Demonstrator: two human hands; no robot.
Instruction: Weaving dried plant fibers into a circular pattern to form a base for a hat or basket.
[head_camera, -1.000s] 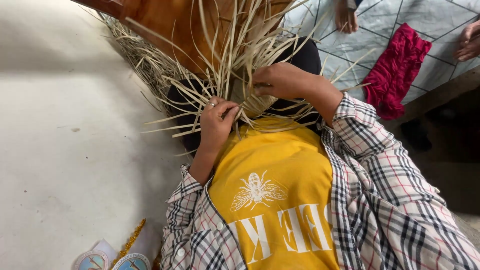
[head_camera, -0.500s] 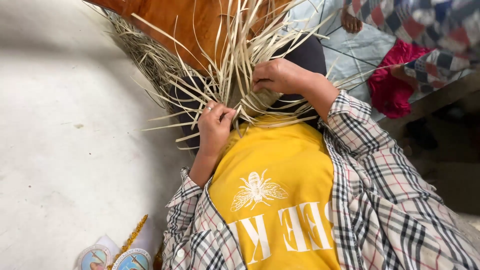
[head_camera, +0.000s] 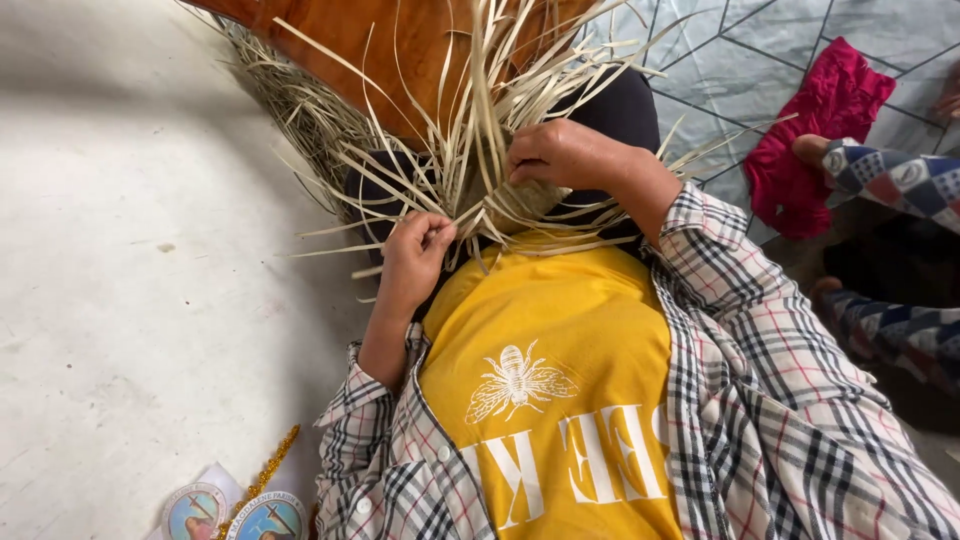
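Both hands work pale straw strips (head_camera: 470, 130) at twelve o'clock: left hand (head_camera: 412, 252) pinches strands, right hand (head_camera: 565, 155) grips the woven piece (head_camera: 520, 205).

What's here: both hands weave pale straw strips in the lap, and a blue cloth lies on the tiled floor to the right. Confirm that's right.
One detail is wrong: the cloth on the tiled floor is red, not blue, as the head view shows. The rest holds: the left hand and right hand both work the pale straw strips in the lap.

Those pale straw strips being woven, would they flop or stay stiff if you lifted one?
Probably springy: the straw strips fan upward in curves without drooping. Likely very light, being thin and flat. They seem to bend without snapping where the left hand pinches them.
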